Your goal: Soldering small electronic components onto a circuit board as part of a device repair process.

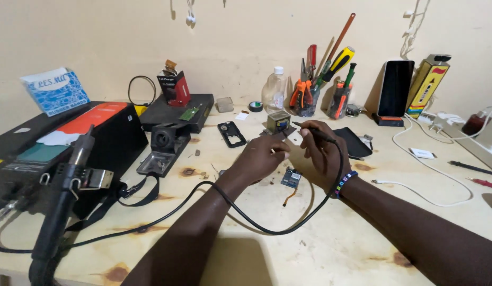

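Note:
My left hand point(260, 157) pinches a small white piece point(294, 138) above the wooden bench. My right hand point(322, 153) grips a black soldering iron point(316, 132) like a pen, its tip pointing left toward the white piece. The iron's black cable point(267, 229) loops down past my wrist and runs left across the bench. A small blue circuit board point(291, 178) with an orange lead lies on the bench just below both hands. A beaded bracelet point(345, 183) circles my right wrist.
A small yellow-blue box point(278, 122) and a black phone frame point(231, 133) lie behind the hands. Cups of screwdrivers and pliers point(309, 95) and a clear bottle point(275, 91) stand at the wall. A hot-air handle point(63, 196) and black station point(71, 143) sit left; white cables point(431, 175) right.

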